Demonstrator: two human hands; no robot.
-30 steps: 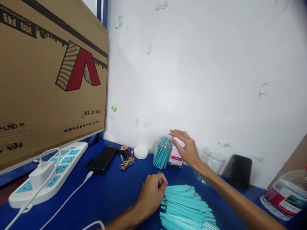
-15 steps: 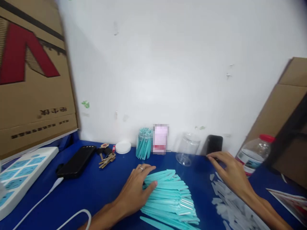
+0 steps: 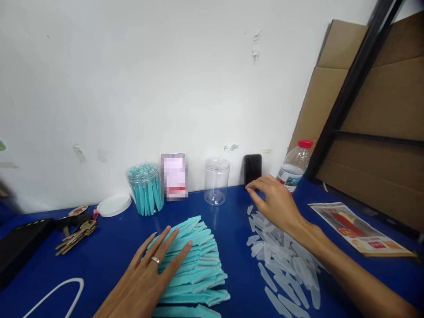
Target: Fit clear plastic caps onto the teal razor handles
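Note:
My left hand (image 3: 149, 269), a ring on one finger, lies with fingers spread over the left part of a pile of slim teal eyebrow razors (image 3: 198, 265). They lie side by side on the blue table. My right hand (image 3: 273, 201) hovers above the far end of a heap of translucent plastic blade covers (image 3: 281, 260). Its thumb and index fingertip meet in a pinch, and I cannot make out anything between them. A clear jar (image 3: 145, 190) packed with upright teal razors stands by the wall. Another clear jar (image 3: 216, 181), without a lid, stands nearer my right hand.
A white lid (image 3: 114, 205), keys (image 3: 77, 234) and a black phone (image 3: 23, 240) lie at left, near a white cable (image 3: 77, 287). Against the wall stand a blurred pink card (image 3: 175, 176) and a black device (image 3: 252, 168). A red-capped bottle (image 3: 296, 165) and a leaflet (image 3: 361, 229) are at right.
The view has swung right and down. My left hand has flattened and spread its fingers over the razors; my right hand keeps its pinch above the covers.

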